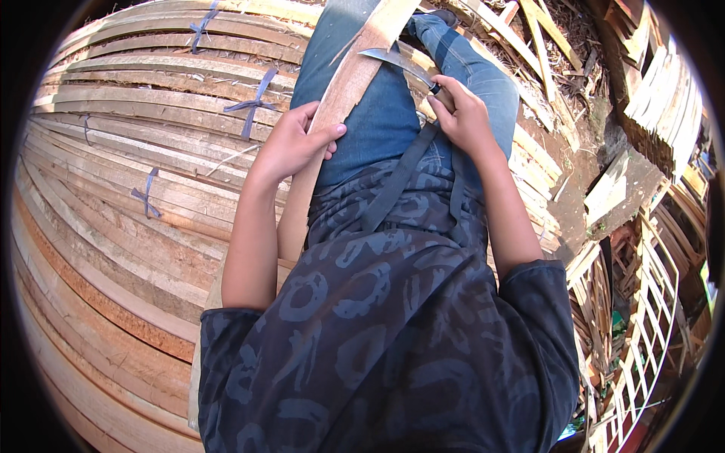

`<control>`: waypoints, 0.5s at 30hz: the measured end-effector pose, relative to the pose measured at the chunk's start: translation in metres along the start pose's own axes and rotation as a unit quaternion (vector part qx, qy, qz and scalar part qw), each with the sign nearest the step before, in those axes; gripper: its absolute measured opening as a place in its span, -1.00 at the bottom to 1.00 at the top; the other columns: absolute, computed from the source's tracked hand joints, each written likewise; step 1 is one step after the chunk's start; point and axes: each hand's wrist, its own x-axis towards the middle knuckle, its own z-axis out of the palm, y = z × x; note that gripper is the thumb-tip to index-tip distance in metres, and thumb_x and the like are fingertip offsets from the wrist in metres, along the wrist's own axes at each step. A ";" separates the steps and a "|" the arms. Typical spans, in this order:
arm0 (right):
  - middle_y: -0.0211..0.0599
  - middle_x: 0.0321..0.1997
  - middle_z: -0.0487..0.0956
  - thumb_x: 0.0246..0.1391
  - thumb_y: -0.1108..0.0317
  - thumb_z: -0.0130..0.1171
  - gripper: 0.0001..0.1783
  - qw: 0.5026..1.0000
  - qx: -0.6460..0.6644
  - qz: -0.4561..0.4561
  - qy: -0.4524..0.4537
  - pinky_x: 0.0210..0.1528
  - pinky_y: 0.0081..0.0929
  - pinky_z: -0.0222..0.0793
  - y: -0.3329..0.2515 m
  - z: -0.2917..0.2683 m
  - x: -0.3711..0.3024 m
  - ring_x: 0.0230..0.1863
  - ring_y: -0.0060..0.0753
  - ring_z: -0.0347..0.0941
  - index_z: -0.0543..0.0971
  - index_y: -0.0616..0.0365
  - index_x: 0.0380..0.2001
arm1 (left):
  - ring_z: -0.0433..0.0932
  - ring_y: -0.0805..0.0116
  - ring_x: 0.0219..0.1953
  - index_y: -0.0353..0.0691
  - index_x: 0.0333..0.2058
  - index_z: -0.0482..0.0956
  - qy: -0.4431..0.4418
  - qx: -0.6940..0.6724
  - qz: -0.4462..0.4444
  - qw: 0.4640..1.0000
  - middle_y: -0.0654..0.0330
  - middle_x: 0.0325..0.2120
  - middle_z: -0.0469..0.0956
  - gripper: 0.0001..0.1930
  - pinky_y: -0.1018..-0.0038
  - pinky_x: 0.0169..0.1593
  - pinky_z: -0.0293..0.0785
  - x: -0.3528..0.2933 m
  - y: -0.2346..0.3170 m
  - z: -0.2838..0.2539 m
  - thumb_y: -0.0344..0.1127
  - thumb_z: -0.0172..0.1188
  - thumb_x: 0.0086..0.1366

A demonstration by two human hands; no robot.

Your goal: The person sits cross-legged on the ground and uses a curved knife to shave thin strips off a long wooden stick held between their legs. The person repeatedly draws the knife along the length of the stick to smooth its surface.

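A long, flat wooden board [349,87] with a rough, splintered edge lies lengthwise over my left thigh. My left hand [303,141] is closed around it near my lap, thumb on the top face. In my right hand [461,112] is a curved knife [408,65] with a dark handle end. Its blade points left, and the tip is over the board's right part, beyond my left hand; whether it touches the wood I cannot tell. A dark strap [400,177] hangs across my lap below the right hand.
Bundled wooden slats [174,143], tied with blue strips [253,103], spread along my left. At right lie loose wood scraps [540,45], a stack of pale thin pieces [664,102], a block with a slanted face [619,189] and a white lattice frame [646,340].
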 end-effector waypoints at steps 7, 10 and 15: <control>-0.17 -0.52 0.56 0.14 0.28 0.25 -0.73 0.999 -0.005 0.019 0.051 -0.38 -0.33 0.44 0.008 -0.001 -0.013 -0.48 -0.16 0.55 0.51 0.14 -0.14 | 0.45 0.53 -0.74 -0.27 -0.39 0.48 0.017 -0.042 -0.120 0.992 0.27 -0.70 0.46 -0.60 0.60 -0.62 0.44 -0.011 0.010 0.005 0.00 0.07 0.42; -0.21 -0.55 0.53 0.16 0.32 0.22 -0.76 0.992 0.086 0.059 0.076 -0.43 -0.40 0.40 0.012 0.005 -0.008 -0.55 -0.32 0.48 0.46 0.19 -0.19 | 0.40 0.53 -0.79 -0.26 -0.44 0.46 0.036 -0.022 -0.107 0.993 0.29 -0.75 0.41 -0.56 0.60 -0.69 0.38 -0.011 0.010 0.009 0.03 0.05 0.42; -0.48 -0.41 0.52 0.25 0.41 0.12 -0.78 0.957 0.270 0.103 -0.008 -0.50 -0.72 0.23 0.017 0.007 0.014 -0.51 -0.74 0.33 0.43 0.21 -0.07 | 0.34 0.57 -0.83 -0.22 -0.48 0.44 0.029 -0.027 -0.108 0.993 0.34 -0.80 0.36 -0.56 0.61 -0.74 0.29 -0.001 -0.003 -0.004 0.04 0.07 0.41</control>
